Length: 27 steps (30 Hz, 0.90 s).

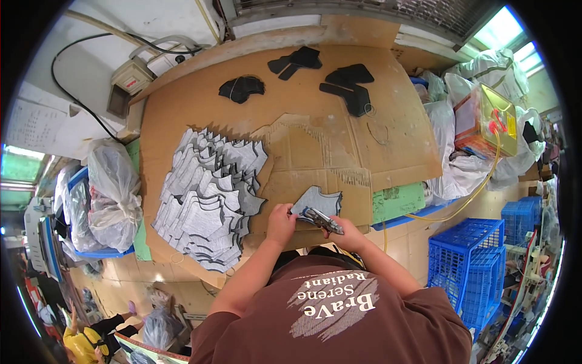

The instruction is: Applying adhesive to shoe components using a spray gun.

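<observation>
In front of me lies a grey fabric piece (316, 200) with dark, curved edges, flat on brown cardboard (303, 158). My left hand (281, 224) is closed at its near left edge, the fingertips pinching that corner. My right hand (347, 234) is wrapped around a silver metal tool that looks like a spray gun (321, 221). The gun's front end is over the piece and close to my left fingertips; some of its handle is hidden by my hand. To the left, many similar grey pieces lie overlapped in a large stack (206, 200).
Black cut pieces (242, 89) lie along the far cardboard. At right, a yellow hose (494, 159) runs from a square tin (485, 121) down past the table edge. Plastic bags (112, 194) flank the table, and blue crates (464, 261) stand at right. Another person (85, 343) is at lower left.
</observation>
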Each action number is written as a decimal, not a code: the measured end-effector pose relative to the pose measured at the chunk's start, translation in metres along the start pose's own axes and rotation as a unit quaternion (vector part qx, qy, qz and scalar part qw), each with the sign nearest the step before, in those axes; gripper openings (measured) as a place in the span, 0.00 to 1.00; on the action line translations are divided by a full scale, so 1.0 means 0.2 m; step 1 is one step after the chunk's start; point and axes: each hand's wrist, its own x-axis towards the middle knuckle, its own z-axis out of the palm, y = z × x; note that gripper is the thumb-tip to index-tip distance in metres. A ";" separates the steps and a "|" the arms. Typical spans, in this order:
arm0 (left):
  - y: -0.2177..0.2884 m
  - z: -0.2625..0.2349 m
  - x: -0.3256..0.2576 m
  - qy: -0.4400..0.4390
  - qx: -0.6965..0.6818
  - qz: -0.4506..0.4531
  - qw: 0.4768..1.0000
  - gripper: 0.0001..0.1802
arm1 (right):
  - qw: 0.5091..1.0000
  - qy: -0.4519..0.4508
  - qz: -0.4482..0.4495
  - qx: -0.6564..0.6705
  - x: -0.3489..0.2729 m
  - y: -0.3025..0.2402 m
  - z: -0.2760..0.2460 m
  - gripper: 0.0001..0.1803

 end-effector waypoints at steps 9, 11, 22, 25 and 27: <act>-0.01 0.01 0.00 0.037 0.008 0.008 0.999 0.10 | 0.998 0.038 -0.001 0.045 -0.01 0.00 -0.03 0.08; 0.00 0.01 0.00 0.038 0.009 0.010 0.999 0.10 | 0.998 0.047 0.000 0.049 -0.01 0.02 -0.06 0.07; -0.01 -0.02 -0.01 0.056 -0.001 -0.005 0.998 0.08 | 0.996 0.088 -0.002 0.032 -0.04 -0.07 -0.09 0.08; 0.03 -0.16 -0.04 0.100 -0.048 -0.018 0.994 0.08 | 0.996 0.075 0.027 0.050 -0.05 -0.08 -0.09 0.08; 0.02 -0.36 -0.08 0.152 -0.042 -0.029 0.987 0.07 | 0.997 0.066 0.034 0.035 -0.05 -0.05 -0.10 0.09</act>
